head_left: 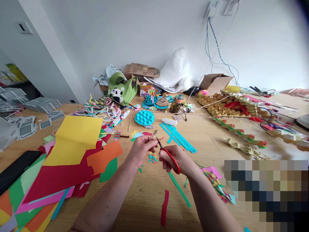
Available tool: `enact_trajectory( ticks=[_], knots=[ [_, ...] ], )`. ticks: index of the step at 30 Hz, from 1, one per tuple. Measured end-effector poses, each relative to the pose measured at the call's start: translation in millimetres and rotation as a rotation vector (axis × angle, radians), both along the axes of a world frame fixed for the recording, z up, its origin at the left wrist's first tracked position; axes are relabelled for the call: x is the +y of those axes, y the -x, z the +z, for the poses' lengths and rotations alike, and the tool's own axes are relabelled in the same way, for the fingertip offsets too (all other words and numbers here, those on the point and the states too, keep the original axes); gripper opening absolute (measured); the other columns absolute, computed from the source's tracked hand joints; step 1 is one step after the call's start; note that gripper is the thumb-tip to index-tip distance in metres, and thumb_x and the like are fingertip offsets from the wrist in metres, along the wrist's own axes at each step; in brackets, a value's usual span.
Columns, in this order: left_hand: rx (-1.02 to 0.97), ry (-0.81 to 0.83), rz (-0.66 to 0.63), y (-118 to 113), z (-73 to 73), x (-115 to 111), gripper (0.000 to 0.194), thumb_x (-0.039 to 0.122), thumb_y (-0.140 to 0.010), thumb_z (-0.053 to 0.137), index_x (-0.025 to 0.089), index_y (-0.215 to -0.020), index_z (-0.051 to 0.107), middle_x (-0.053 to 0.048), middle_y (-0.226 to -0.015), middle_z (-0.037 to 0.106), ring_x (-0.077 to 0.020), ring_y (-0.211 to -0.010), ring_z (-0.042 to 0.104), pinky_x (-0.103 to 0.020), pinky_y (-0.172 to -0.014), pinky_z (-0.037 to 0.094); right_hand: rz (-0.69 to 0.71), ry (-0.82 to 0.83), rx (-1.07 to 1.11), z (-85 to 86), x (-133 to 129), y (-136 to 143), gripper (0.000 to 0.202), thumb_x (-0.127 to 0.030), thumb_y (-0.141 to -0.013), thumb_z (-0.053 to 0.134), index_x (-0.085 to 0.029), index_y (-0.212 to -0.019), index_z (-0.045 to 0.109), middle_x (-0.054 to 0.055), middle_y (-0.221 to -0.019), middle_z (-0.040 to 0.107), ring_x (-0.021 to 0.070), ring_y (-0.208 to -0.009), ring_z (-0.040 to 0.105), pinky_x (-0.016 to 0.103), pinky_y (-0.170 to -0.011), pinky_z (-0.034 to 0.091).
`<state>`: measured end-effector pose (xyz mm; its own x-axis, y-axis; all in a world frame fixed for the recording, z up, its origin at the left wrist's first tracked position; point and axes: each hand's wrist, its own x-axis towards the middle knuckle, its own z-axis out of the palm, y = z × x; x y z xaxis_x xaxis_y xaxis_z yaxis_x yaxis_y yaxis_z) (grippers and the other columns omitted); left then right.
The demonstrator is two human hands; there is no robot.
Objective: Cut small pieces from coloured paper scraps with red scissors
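Note:
Red-handled scissors (172, 159) are held in my right hand (175, 158), with their dark blades pointing up and left toward my left hand. My left hand (145, 145) has its fingers pinched together near the blade tips; what they hold is too small to make out. Below the hands lies a small pile of coloured paper bits (152, 157). A green strip (180, 190) runs down from beneath my right hand, and a red strip (164, 207) lies nearer to me. Blue strips (178, 137) rest beyond my right hand.
Coloured paper sheets (74, 138) and a black phone-like object (18, 170) cover the left side. A blue disc (144, 118), a white glue bottle (169, 121) and a jar (176, 104) stand or lie farther back. Egg-carton pieces (238, 129) and paper scraps (217, 182) are at right.

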<state>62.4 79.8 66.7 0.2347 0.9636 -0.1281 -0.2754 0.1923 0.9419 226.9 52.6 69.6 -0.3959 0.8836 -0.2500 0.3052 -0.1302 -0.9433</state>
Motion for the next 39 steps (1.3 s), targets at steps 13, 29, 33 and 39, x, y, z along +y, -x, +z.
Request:
enact_trajectory(
  ticks=[13,29,33,39],
  knots=[
    [0.034,-0.020,-0.013,0.6,3.1,-1.3,0.013,0.024,-0.062,0.070,0.013,-0.065,0.066,-0.001,-0.062,0.061,-0.0093,-0.053,0.052,-0.024,-0.055,0.042,0.027,-0.017,-0.013,-1.1,0.6,-1.0,0.051,-0.066,-0.073,0.062,-0.015,-0.066,0.055,0.001,-0.051,0.059,0.0117,-0.042,0.056,0.019,-0.038,0.038],
    [0.031,-0.032,-0.022,0.9,2.2,-1.0,0.012,0.023,-0.061,0.071,0.012,-0.065,0.065,0.000,-0.062,0.061,-0.0088,-0.054,0.052,-0.023,-0.055,0.043,0.019,0.000,0.001,-1.8,0.9,-1.1,0.050,-0.063,-0.072,0.065,-0.015,-0.067,0.054,0.001,-0.052,0.060,0.0113,-0.042,0.056,0.019,-0.039,0.040],
    [0.035,-0.026,-0.031,1.1,2.7,-0.6,0.012,0.023,-0.062,0.070,0.012,-0.066,0.065,-0.001,-0.063,0.061,-0.0087,-0.054,0.053,-0.023,-0.055,0.043,0.015,0.003,0.001,-0.2,0.8,-0.9,0.049,-0.063,-0.072,0.065,-0.015,-0.067,0.055,0.001,-0.050,0.059,0.0109,-0.041,0.055,0.018,-0.036,0.036],
    [0.038,-0.024,-0.019,2.0,3.8,-1.0,0.011,0.022,-0.062,0.068,0.012,-0.065,0.064,0.000,-0.062,0.061,-0.0080,-0.052,0.051,-0.022,-0.055,0.042,0.008,0.009,-0.003,2.8,0.1,0.3,0.050,-0.064,-0.072,0.064,-0.015,-0.065,0.055,0.000,-0.048,0.058,0.0091,-0.037,0.052,0.017,-0.034,0.034]
  ],
)
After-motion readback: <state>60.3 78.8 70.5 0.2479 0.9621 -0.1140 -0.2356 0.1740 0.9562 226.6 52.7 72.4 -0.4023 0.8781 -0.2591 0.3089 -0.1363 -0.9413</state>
